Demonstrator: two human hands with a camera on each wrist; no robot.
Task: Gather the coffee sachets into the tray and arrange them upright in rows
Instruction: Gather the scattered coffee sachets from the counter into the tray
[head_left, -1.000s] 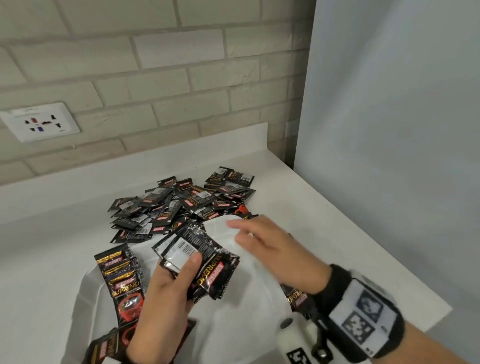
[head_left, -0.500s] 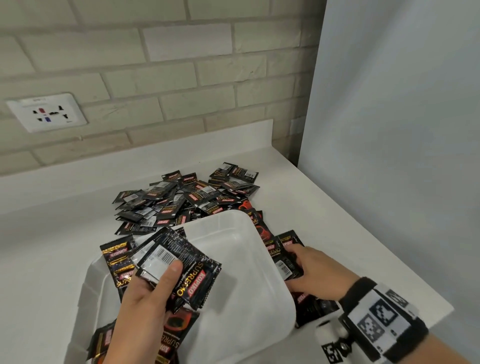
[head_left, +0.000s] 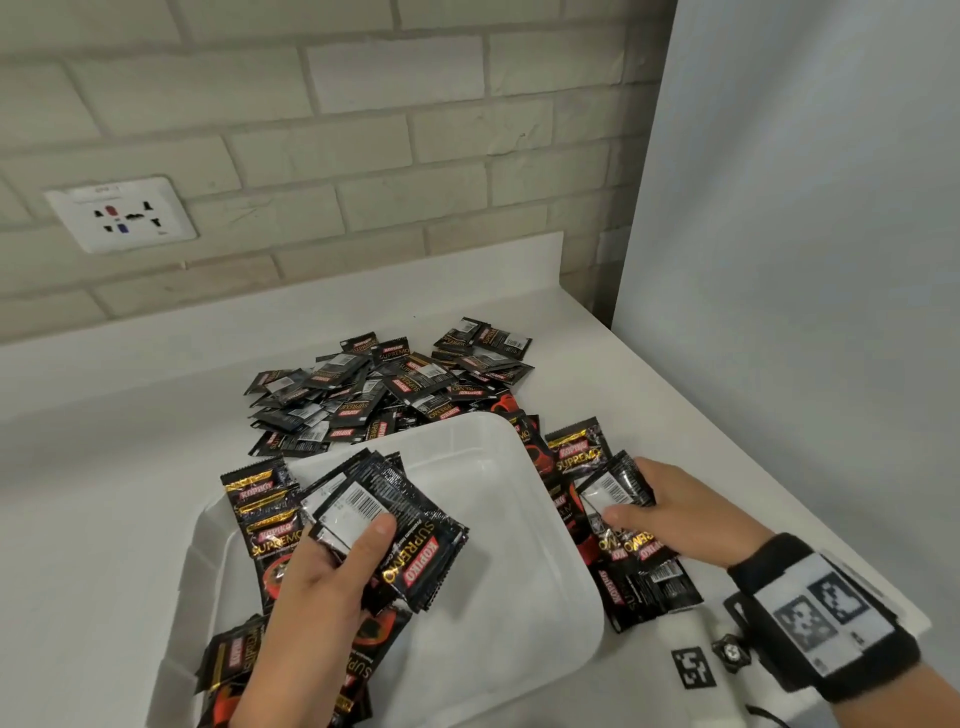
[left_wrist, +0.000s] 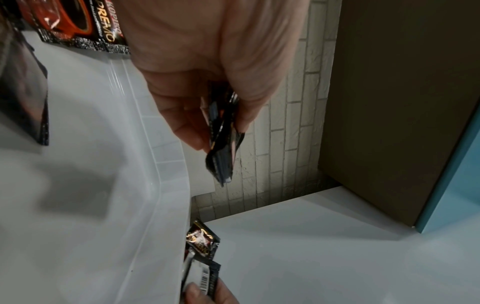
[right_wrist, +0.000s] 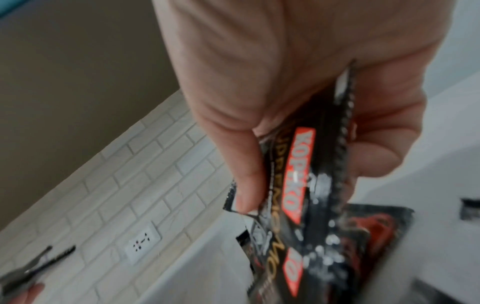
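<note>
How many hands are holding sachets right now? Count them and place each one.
2. The left hand grips a fanned stack of sachets over the tray; the right hand pinches at least one sachet just right of the tray. Neither is hidden.

A white surface (head_left: 130, 467) with a low raised back edge runs along a pale brick wall (head_left: 363, 130) that carries a white socket plate (head_left: 122, 214), and a plain grey panel (head_left: 805, 260) stands at its right end.
</note>
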